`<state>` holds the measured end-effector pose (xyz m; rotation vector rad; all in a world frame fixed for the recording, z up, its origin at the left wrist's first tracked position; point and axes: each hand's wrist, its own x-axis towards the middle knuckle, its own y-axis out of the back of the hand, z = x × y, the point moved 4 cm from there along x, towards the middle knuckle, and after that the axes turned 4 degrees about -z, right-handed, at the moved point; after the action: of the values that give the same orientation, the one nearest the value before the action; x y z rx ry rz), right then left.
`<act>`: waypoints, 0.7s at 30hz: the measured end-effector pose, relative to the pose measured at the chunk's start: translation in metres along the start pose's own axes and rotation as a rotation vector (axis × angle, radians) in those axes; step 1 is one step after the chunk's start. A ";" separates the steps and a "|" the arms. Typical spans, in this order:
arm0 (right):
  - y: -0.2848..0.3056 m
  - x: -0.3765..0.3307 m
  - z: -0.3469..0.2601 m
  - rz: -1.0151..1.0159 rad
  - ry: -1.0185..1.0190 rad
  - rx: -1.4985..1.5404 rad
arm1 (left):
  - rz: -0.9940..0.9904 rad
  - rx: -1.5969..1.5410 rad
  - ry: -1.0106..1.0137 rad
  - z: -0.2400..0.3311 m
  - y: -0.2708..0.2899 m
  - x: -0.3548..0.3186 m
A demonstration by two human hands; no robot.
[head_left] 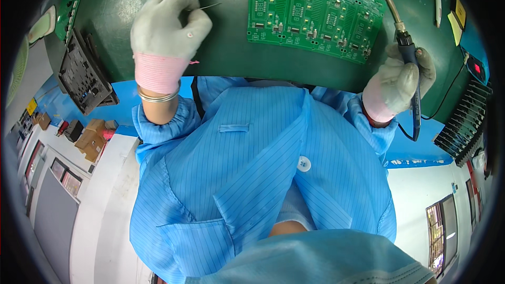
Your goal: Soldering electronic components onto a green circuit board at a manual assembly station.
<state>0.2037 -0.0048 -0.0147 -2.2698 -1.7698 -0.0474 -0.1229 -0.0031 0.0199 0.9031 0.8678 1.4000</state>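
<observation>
Head view: circuit board (315,14) between left hand (171,23), tight on wire (211,6), and right hand (398,81) around soldering iron (404,39).

Green work surface (221,66), smooth, slightly glossy, with a blue band (421,152) beyond its near edge; white flecks along the band's lower border at right. Left side: dark tray (79,73), tilted in view, small raised details inside. Upper right: slim white stick (437,2), lying lengthwise; near it, a pale yellow slip (455,27). Far right: black rack (463,126), closely spaced slots in a row. Background, left: brown cardboard boxes (90,142), grouped; black box (73,131) just beside them; grey panel (52,221) lower down. Background, lower right: barred window (435,231) in a white wall (410,200).
</observation>
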 end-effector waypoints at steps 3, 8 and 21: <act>0.008 0.002 -0.006 0.055 0.076 -0.060 | 0.003 0.047 -0.033 -0.008 0.004 0.008; 0.002 -0.005 -0.013 -0.032 0.234 -0.464 | 0.393 0.274 -0.223 0.039 -0.006 0.019; -0.023 -0.020 -0.006 -0.351 0.161 -0.767 | -0.609 -0.699 0.033 0.028 -0.037 0.034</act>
<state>0.1776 -0.0202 -0.0088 -2.2408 -2.2966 -1.1118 -0.0822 0.0316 -0.0009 0.0612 0.5393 1.0534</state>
